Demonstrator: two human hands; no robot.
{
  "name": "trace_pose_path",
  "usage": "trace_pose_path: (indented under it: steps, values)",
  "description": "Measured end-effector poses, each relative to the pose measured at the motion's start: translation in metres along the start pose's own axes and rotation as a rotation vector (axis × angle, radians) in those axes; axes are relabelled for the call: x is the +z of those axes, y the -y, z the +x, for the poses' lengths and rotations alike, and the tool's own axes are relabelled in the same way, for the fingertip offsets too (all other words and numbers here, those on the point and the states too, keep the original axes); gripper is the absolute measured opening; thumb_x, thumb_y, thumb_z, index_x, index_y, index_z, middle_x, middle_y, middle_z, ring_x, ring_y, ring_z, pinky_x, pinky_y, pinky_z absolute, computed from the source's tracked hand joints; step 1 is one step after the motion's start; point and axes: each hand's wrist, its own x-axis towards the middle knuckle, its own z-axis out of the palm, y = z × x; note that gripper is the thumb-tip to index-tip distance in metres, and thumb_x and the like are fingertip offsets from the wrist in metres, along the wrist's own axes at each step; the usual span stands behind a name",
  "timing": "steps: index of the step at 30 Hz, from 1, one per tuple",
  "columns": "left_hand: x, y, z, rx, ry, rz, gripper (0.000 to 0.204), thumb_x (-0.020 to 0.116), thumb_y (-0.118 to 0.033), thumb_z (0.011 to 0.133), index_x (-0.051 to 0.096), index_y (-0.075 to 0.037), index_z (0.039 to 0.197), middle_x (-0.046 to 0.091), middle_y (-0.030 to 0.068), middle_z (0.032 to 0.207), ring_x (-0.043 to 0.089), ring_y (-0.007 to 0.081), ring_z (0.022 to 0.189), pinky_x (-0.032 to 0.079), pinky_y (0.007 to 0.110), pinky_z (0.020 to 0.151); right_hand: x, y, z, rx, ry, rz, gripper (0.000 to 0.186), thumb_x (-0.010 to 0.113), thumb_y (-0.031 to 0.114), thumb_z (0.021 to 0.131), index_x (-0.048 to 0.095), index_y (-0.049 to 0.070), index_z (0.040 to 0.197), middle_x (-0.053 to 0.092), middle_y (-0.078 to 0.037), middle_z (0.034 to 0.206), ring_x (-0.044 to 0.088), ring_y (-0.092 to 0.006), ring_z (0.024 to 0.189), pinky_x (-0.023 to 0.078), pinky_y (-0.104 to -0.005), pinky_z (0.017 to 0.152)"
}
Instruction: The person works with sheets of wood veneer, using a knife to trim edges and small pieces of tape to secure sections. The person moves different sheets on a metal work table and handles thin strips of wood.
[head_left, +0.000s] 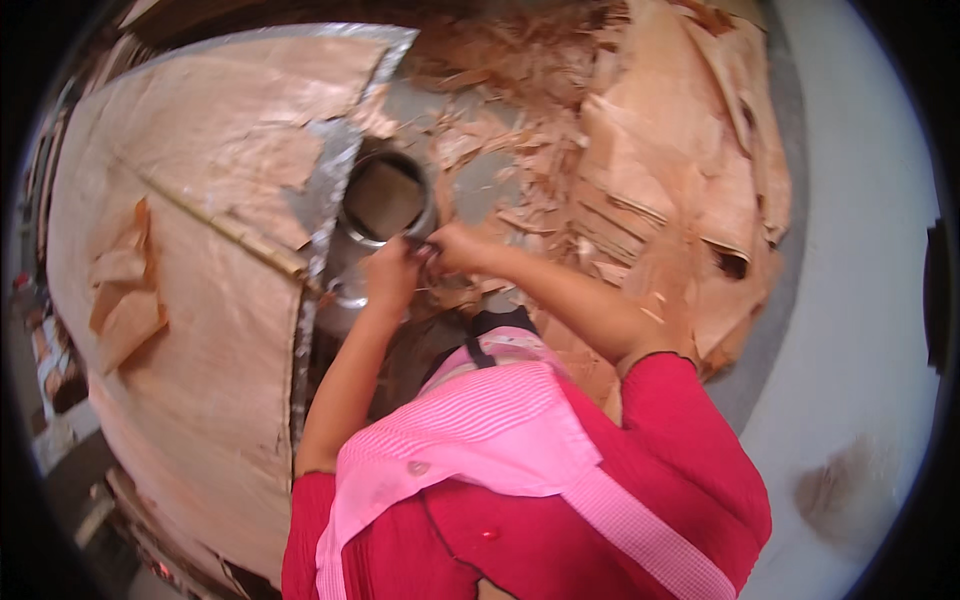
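Observation:
My left hand (393,268) and my right hand (458,248) meet in front of my apron, knuckles close together. Both are closed, with a small dark thing (427,252) between the fingers, too blurred to name. Just beyond them stands a round metal container (430,200) with a shiny rim and something pale inside. To my left lies a broad, thin wood veneer sheet (210,130) on a raised surface with a silvery edge. A thin bamboo-like stick (235,232) rests across it, its near end close to my left hand.
A folded veneer scrap (130,285) lies on the left sheet. Torn veneer pieces (490,140) litter the floor ahead. A stack of veneer sheets (670,150) rises at the right, beside a pale grey wall or floor (860,250) with a brown stain.

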Motion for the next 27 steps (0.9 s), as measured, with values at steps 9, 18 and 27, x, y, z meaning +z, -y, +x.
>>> trace_pose_path:
  steps: [9,18,27]
  values:
    - [0.045,0.048,0.061,-0.460,-0.089,0.301,0.015,0.050,-0.018,0.082,0.051,-0.003,0.078,0.062,0.0170,0.069,0.062,0.0306,0.061,0.048,0.043,0.052,0.013,0.001,0.100,-0.085,-0.290,0.939,0.024,0.052,0.001,0.075,0.061,0.000,0.097,0.062,-0.008,0.095,0.057,-0.0173,0.088,0.043,-0.0275,0.081]
    - [-0.120,0.059,-0.219,-1.199,-0.141,-0.806,0.017,0.047,-0.008,0.080,0.052,-0.007,0.096,0.058,0.0109,0.073,0.061,0.0195,0.069,0.048,0.032,0.048,0.016,-0.021,0.125,0.111,-0.338,1.200,0.023,0.045,-0.004,0.077,0.055,0.001,0.097,0.062,-0.012,0.095,0.060,-0.0224,0.087,0.048,-0.0306,0.075]
    - [-0.142,0.021,-0.335,-0.840,-0.262,-0.714,0.020,0.064,-0.007,0.070,0.055,-0.005,0.088,0.056,0.0010,0.077,0.054,0.0089,0.070,0.045,0.024,0.062,0.060,0.079,0.050,-0.082,0.040,0.698,0.030,0.046,0.000,0.077,0.057,0.002,0.105,0.060,-0.007,0.104,0.056,-0.0179,0.098,0.044,-0.0318,0.082]
